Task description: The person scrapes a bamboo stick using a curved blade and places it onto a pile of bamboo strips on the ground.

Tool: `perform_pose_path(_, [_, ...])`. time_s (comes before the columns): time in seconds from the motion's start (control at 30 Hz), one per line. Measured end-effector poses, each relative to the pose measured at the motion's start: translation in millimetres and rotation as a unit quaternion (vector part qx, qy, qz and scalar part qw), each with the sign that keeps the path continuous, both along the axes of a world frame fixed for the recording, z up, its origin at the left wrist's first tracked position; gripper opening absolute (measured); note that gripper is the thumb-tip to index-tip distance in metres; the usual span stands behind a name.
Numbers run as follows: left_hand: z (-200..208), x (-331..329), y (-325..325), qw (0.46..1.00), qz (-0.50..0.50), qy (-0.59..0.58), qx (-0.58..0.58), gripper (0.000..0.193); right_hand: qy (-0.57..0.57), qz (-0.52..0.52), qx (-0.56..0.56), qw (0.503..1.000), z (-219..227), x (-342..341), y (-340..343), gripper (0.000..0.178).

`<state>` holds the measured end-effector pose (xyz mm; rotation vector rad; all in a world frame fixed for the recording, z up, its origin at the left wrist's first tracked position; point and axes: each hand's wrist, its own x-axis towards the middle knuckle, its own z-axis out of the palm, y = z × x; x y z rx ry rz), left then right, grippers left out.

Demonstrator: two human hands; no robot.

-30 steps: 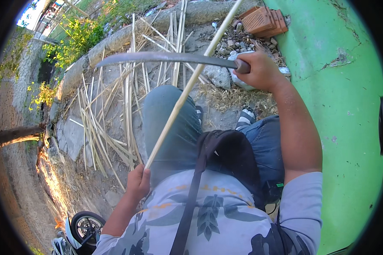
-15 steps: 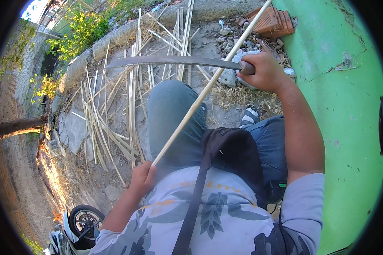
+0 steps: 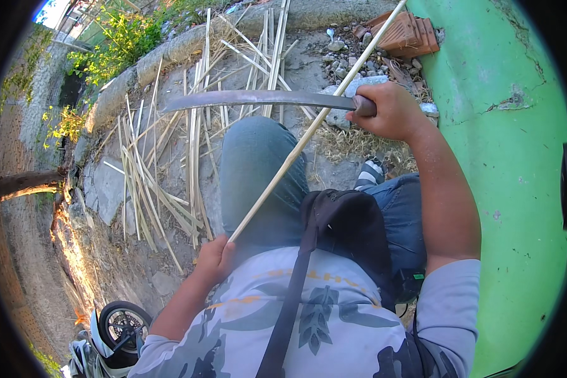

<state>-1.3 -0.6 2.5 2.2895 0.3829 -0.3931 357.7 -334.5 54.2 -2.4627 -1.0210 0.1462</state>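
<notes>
My left hand is closed round the near end of a long pale bamboo strip, which slants up and away to the right past my knee. In my right hand is the dark handle of a machete. Its long, slightly curved blade points left and crosses the strip close to the handle. Whether the edge bites into the strip I cannot tell. Many split bamboo strips lie scattered on the ground beyond and left of my knee.
A green wall rises close on my right. Hollow bricks and rubble lie at its foot. A low stone kerb curves along the far side. On the left are a log and a motorcycle wheel.
The machete blade has tilted, showing more of its flat face, and its handle has shifted slightly down. My left hand still grips the strip in nearly the same place.
</notes>
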Motion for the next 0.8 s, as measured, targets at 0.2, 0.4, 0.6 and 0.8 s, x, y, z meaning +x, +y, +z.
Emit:
perform_pose_path(0.2, [0,5,-4,1.0,-0.002,-0.004,0.004,0.037,0.022,-0.002,0.028,0.999,-18,8,-8,0.025])
perform_pose_path(0.4, [3,6,-4,1.0,-0.008,-0.004,-0.003,0.038,0.0,-0.002,0.033,0.999,-17,1,6,0.019])
perform_pose_path(0.6, [0,2,-3,1.0,-0.016,-0.017,0.015,0.042,0.011,-0.003,0.007,1.0,-21,6,1,0.016])
perform_pose_path(0.8, [-6,-3,-1,0.999,-0.017,-0.027,0.016,0.048,-0.015,-0.017,-0.025,0.999,-15,-3,10,0.014])
